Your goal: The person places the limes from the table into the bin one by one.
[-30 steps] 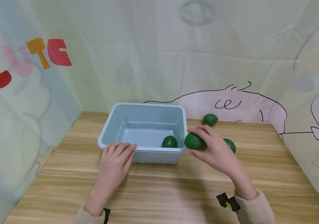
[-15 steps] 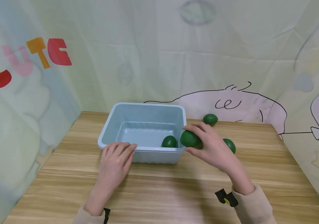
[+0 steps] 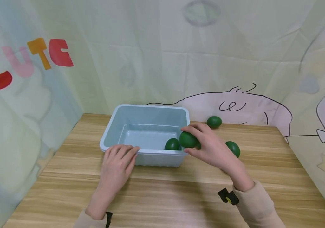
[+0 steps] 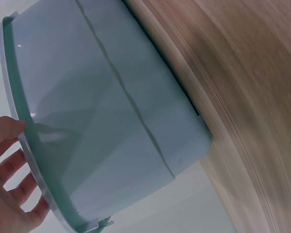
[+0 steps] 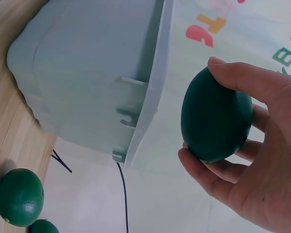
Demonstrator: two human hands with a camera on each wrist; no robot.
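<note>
Soft, even light; blurred shadow on table (image 3: 162,196); small glints inside blue bin (image 3: 156,159).

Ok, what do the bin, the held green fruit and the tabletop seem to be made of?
Bin: likely moulded plastic, satin; thin walls, small ribs under the rim.
Held green fruit: smooth, slight sheen; real rind or plastic, the look leaves it open.
Tabletop: wood or wood-print laminate; streaky grain, soft shine.

The wood-grained worktop (image 3: 162,199) carries a pale blue bin (image 3: 159,160) near its back edge — one green fruit (image 3: 214,122) by that edge, a second green fruit (image 3: 233,149) between bin and right edge.
</note>
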